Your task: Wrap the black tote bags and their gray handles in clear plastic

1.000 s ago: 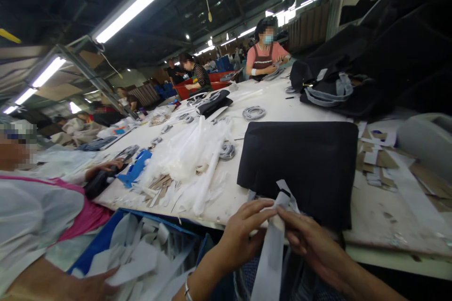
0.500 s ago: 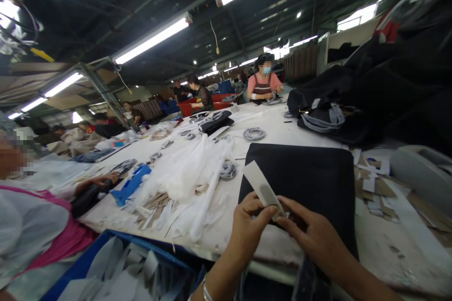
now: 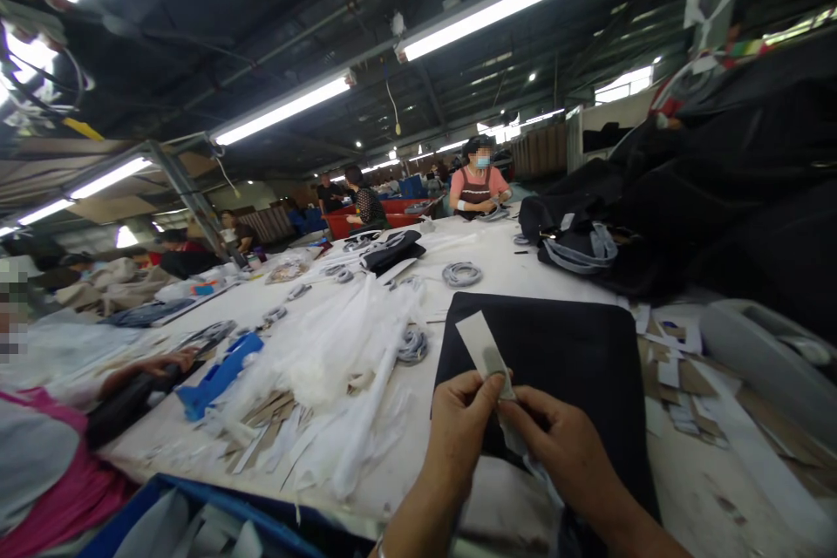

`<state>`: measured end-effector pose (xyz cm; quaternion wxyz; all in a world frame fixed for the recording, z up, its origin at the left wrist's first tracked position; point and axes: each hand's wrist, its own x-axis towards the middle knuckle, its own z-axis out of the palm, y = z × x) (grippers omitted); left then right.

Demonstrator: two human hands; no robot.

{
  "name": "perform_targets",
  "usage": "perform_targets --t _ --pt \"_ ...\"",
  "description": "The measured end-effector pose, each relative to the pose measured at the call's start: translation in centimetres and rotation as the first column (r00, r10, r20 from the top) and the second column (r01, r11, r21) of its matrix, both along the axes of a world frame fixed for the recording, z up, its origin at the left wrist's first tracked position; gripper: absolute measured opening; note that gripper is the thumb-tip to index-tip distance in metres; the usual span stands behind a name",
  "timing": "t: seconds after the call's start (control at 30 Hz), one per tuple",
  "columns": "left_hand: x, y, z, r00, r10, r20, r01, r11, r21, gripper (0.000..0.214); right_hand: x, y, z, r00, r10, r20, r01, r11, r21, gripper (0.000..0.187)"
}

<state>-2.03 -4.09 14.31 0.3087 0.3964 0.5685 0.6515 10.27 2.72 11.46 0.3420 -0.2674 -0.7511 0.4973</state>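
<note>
A stiff-looking white strip [image 3: 482, 343] with a greyish patch points up and to the left from between my hands. My left hand [image 3: 461, 418] pinches it between thumb and fingers. Close beside it, my right hand [image 3: 555, 432] grips its lower end, where a pale length [image 3: 516, 440] hangs down below the fingers. I cannot tell whether that length is the same piece. Both hands are above the near edge of a flat black fabric piece [image 3: 555, 340] lying on the white table [image 3: 385, 449].
Crumpled clear plastic [image 3: 340, 340], coiled grey cords [image 3: 461, 274] and a blue tape dispenser [image 3: 219, 375] lie to the left. At right are paper scraps [image 3: 680, 375] and heaped black fabric [image 3: 751, 192]. A blue bin [image 3: 157, 497] stands below left. Co-workers sit left and across.
The view has shifted, so the table sits lower. My fingers have drawn together on the strip, and a pale length now shows hanging below my right hand.
</note>
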Motion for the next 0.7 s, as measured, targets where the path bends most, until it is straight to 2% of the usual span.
perform_targets --t 0.07,0.2,0.33,0.47,0.6,0.7 --pt "0.0 -0.2 -0.5 1.0 -0.029 -0.005 0.029 0.999 -0.024 0.038 0.0 0.2 0.0 1.0 -0.007 -0.014 0.007 0.999 -0.045 0.037" --pt "-0.3 -0.7 -1.0 0.99 -0.137 -0.04 0.136 0.99 -0.029 0.037 -0.1 0.6 -0.7 1.0 -0.016 -0.027 0.011 0.987 -0.158 0.059" --pt "-0.6 -0.8 -0.8 0.98 -0.084 -0.182 0.09 0.995 0.028 0.023 -0.3 0.8 -1.5 0.997 -0.065 -0.033 0.057 0.979 -0.195 0.067" --pt "-1.2 -0.1 0.4 0.999 0.025 -0.035 -0.022 0.996 0.091 0.046 -0.4 0.4 -1.5 0.998 -0.043 -0.043 0.033 0.977 -0.212 0.065" --pt "-1.6 0.4 1.5 0.997 0.043 0.065 -0.049 0.994 0.093 0.041 -0.4 -0.2 -1.2 0.999 0.004 -0.046 -0.012 0.986 -0.168 0.057" --pt "-1.5 0.4 1.3 0.995 0.049 0.083 -0.056 0.995 0.086 0.035 -0.3 -0.2 -1.1 0.999 0.003 -0.049 -0.009 0.99 -0.14 0.053"
